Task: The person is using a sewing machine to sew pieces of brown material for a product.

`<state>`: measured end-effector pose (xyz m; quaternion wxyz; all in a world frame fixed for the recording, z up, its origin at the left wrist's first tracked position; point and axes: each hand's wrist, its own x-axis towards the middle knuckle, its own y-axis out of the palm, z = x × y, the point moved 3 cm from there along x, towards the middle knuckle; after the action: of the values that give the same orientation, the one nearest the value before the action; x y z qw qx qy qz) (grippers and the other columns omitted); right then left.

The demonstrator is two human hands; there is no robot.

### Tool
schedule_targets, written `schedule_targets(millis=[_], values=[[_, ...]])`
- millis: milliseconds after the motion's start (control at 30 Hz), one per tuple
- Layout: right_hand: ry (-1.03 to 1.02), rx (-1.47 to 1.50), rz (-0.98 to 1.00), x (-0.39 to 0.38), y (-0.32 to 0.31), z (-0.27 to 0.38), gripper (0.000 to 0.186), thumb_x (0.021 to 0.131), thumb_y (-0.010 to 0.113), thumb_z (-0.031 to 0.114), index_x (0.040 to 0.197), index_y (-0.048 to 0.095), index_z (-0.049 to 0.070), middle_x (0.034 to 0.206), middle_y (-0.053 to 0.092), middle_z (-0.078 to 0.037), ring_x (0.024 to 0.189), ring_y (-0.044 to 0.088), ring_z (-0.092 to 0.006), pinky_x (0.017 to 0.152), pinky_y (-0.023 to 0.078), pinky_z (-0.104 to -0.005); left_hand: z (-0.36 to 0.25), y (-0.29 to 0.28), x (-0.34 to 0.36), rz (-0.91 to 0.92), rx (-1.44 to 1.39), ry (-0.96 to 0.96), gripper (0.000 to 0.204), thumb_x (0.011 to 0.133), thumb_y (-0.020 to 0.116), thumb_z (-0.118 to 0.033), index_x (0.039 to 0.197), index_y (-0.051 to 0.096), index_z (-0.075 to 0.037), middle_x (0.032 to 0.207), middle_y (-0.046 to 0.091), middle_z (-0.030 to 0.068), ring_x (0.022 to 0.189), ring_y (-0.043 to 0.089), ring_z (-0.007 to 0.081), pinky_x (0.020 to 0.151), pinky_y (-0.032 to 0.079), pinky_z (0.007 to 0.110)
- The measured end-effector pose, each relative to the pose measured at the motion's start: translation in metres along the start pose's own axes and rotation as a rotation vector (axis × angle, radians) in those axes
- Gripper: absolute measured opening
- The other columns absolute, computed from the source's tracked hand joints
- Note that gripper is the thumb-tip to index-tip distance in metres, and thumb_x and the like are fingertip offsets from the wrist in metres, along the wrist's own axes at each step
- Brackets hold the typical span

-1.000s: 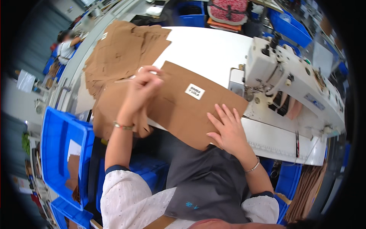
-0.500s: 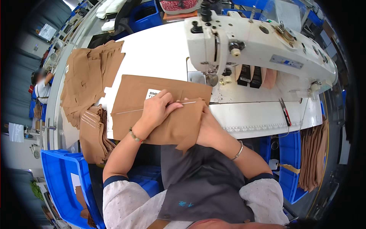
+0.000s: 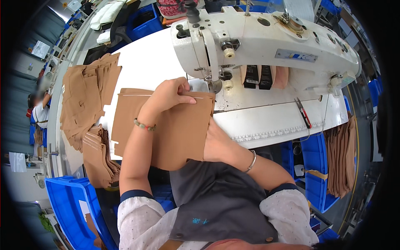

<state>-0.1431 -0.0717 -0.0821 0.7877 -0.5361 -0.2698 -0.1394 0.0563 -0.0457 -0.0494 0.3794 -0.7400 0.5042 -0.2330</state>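
White tabletop (image 3: pixel 141 58): brown panel (image 3: pixel 179 137) lay just short of the sewing machine (image 3: pixel 258 41) — far edge under my left hand (image 3: pixel 167 96), fingers narrow, right side against my right hand (image 3: pixel 218 144) — neither grip certain.

Dark curtains (image 3: pixel 17 98) left, yellow-lined grey floor (image 3: pixel 343 208) right

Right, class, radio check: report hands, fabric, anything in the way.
Left hand at upper edge of brown fabric panel. Right hand at its right edge, partly hidden. Sewing machine just beyond.
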Motion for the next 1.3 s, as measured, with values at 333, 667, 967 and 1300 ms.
schedule_targets(millis=[333,667,967,1300], values=[[0.389,0.504,0.232,-0.019,-0.066,-0.07,0.026,0.088,0.075,0.031,0.092,0.075,0.005,0.085,0.073,-0.008,0.08,0.069,-0.0229,0.073,0.056,-0.0376,-0.002,0.0,-0.023,0.126,-0.167,-0.02,0.028,0.081,0.086,-0.019,0.078,0.066,0.0,0.069,0.054,0.0027,0.068,0.046,0.0119,0.064,0.042,0.029],[0.91,1.038,0.261,0.014,-0.032,-0.106,0.022,0.094,0.075,0.021,0.094,0.071,-0.001,0.077,0.07,-0.002,0.065,0.065,-0.0067,0.053,0.049,-0.0205,0.005,-0.007,-0.012,0.127,-0.128,-0.09,0.036,0.078,0.089,-0.029,0.072,0.07,0.001,0.06,0.057,0.0039,0.058,0.048,0.0122,0.056,0.041,0.03],[0.913,1.069,0.137,0.007,-0.029,-0.1,0.018,0.094,0.071,0.016,0.096,0.073,-0.002,0.078,0.071,-0.004,0.061,0.063,-0.0072,0.051,0.048,-0.0227,-0.025,0.002,-0.019,-0.248,-0.071,0.242,0.022,0.07,0.09,-0.02,0.078,0.076,-0.006,0.08,0.07,0.0038,0.065,0.061,0.019,0.058,0.049,0.032],[0.839,1.134,0.093,0.006,-0.028,-0.096,0.015,0.099,0.066,0.013,0.098,0.069,-0.002,0.073,0.064,0.0,0.057,0.053,-0.0048,0.052,0.044,-0.0224,-0.05,0.007,-0.03,-0.381,0.164,0.544,0.011,0.076,0.082,-0.01,0.087,0.078,-0.009,0.09,0.074,0.0008,0.074,0.063,0.02,0.069,0.052,0.033]])
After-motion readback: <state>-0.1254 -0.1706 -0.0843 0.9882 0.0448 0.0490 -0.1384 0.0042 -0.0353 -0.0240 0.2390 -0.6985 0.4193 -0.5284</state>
